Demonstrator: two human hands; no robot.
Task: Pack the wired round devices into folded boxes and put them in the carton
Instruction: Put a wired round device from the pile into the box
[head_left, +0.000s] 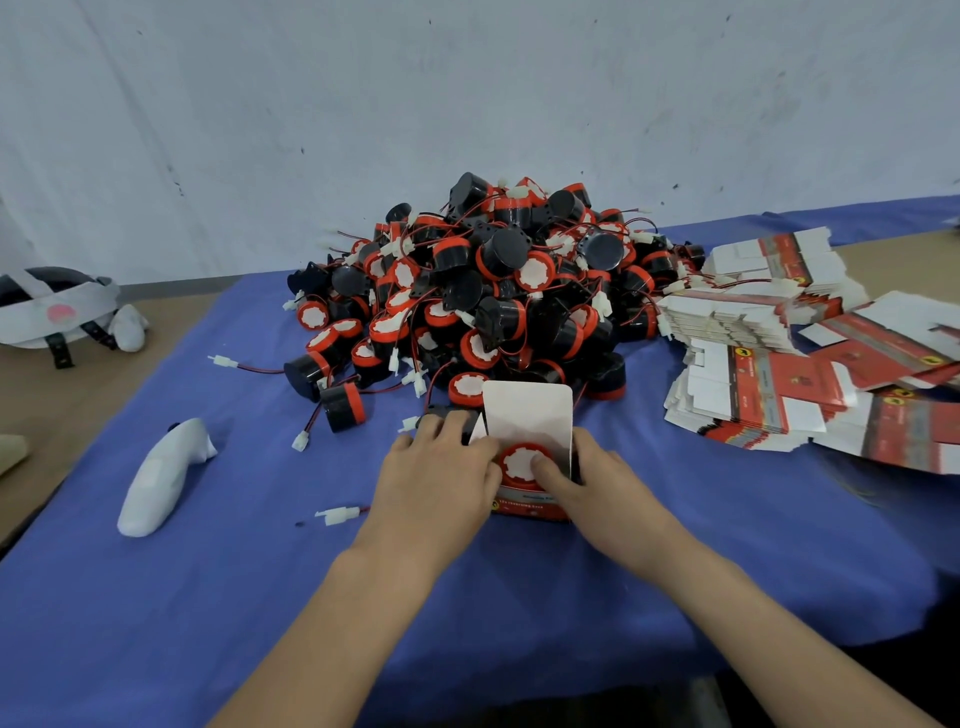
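We held the folded box (527, 506) at the near middle of the bench (208, 597) (its white flap stood open). Our left hand (441, 467) curled round its left side and our right hand (608, 483) round its right, thumb pressing the round device (522, 460) seated in its mouth. Just beyond lay the pile of wired devices (493, 291). The unfolded boxes (769, 358) were stacked at the right.

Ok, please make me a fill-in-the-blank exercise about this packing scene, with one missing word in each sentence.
1. The device in the open small box has a ___ rim.
2. The pile of devices lies on a ___ cloth.
3. The flat boxes lie to the ___ of the pile.
Missing words: red; blue; right.
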